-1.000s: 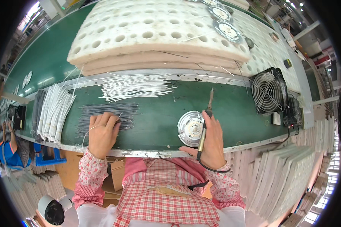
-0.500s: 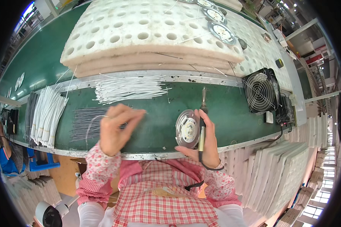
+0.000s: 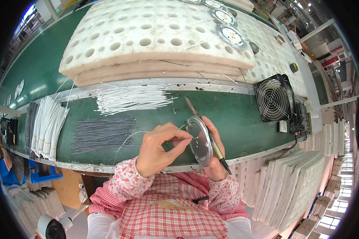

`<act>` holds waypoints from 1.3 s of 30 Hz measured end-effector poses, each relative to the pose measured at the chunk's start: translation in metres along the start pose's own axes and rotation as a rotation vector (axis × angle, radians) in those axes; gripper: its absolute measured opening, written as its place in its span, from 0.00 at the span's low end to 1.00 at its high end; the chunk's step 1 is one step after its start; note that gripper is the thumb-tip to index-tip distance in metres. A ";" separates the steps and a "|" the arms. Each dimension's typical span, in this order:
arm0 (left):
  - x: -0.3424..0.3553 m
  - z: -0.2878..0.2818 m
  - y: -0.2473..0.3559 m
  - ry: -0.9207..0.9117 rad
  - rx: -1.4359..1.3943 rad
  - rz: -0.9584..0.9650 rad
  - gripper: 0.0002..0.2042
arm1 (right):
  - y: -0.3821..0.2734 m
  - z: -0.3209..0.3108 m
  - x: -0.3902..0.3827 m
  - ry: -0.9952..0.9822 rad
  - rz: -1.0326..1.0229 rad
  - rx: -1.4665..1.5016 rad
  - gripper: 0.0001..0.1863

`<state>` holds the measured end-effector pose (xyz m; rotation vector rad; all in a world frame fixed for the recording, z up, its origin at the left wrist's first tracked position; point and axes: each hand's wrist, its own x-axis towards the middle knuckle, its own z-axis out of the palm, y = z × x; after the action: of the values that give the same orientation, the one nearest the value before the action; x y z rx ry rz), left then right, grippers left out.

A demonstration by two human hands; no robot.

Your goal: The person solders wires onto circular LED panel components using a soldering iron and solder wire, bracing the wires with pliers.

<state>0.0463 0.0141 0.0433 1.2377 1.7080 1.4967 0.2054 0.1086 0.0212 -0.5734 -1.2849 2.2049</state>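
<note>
My left hand (image 3: 157, 149) pinches a thin wire between thumb and forefinger. Its tip meets the face of a round metal disc (image 3: 201, 145), near small holes. A pale length of the wire (image 3: 127, 139) loops out to the left. My right hand (image 3: 216, 170) grips the disc by its edge, tilted nearly upright, and also holds a soldering iron (image 3: 217, 150) behind it, tip pointing up and away. Loose white wires (image 3: 131, 98) lie beyond my left hand, and dark grey wires (image 3: 103, 134) lie to its left.
Thick white foam boards with holes (image 3: 155, 51) are stacked at the back, with several round LED plates (image 3: 231, 36) on them. A black fan (image 3: 273, 97) stands at the right. Bundled white wires (image 3: 50, 127) lie at the left, on the green bench (image 3: 159, 115).
My left hand has moved right, bringing the wire to the disc. The disc has turned from its LED-board side to its plain metal side, and the iron now leans left.
</note>
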 end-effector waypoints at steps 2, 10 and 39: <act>0.000 0.000 0.000 -0.006 0.009 0.002 0.06 | 0.005 -0.002 0.000 -0.020 -0.019 0.009 0.66; -0.006 -0.001 -0.006 -0.056 -0.008 -0.023 0.06 | 0.014 -0.005 -0.008 -0.027 -0.373 -0.649 0.68; 0.009 0.011 -0.035 0.035 0.628 -0.060 0.15 | 0.037 0.005 0.000 0.224 -0.470 -1.411 0.55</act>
<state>0.0417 0.0283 0.0085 1.4395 2.3148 0.9705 0.1945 0.0896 -0.0088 -0.8134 -2.3824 0.5743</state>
